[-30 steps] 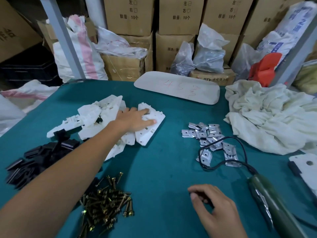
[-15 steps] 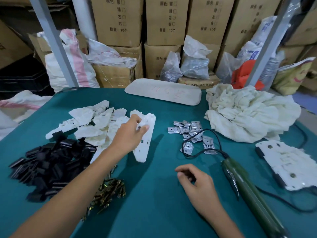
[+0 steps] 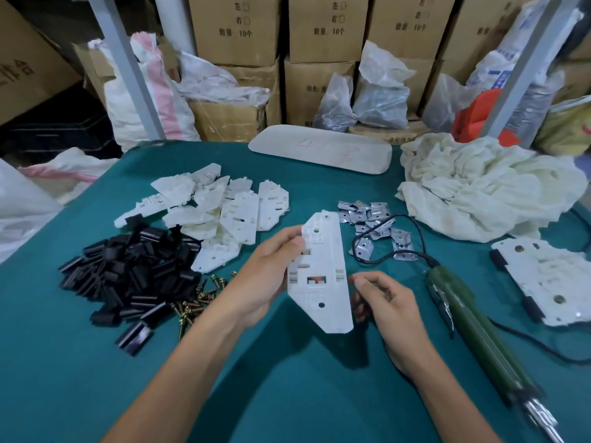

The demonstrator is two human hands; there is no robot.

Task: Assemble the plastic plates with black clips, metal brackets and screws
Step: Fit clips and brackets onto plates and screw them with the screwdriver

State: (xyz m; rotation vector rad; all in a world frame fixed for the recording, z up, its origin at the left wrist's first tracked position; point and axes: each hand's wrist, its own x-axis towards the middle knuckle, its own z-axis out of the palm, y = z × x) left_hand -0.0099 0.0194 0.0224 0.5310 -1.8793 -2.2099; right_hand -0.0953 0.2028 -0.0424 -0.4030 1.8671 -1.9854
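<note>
Left hand [image 3: 260,278] is gripping a flat white perforated plastic plate [image 3: 323,251] by its edge. Right hand [image 3: 388,303] is hovering just beside it, fingers loosely curled, empty.

The left hand [image 3: 267,276], which a second ago rests on the pile of plates [image 3: 217,212], now grips one plate [image 3: 319,276] lifted clear of the pile, upright above the table. The right hand [image 3: 388,303] is up off the table, fingertips just beside the plate's edge.

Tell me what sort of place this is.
Probably a factory or warehouse assembly bench: stacked cardboard cartons behind, sorted heaps of black clips, screws and metal brackets on the teal table, and the left hand holding a plastic plate.
</note>
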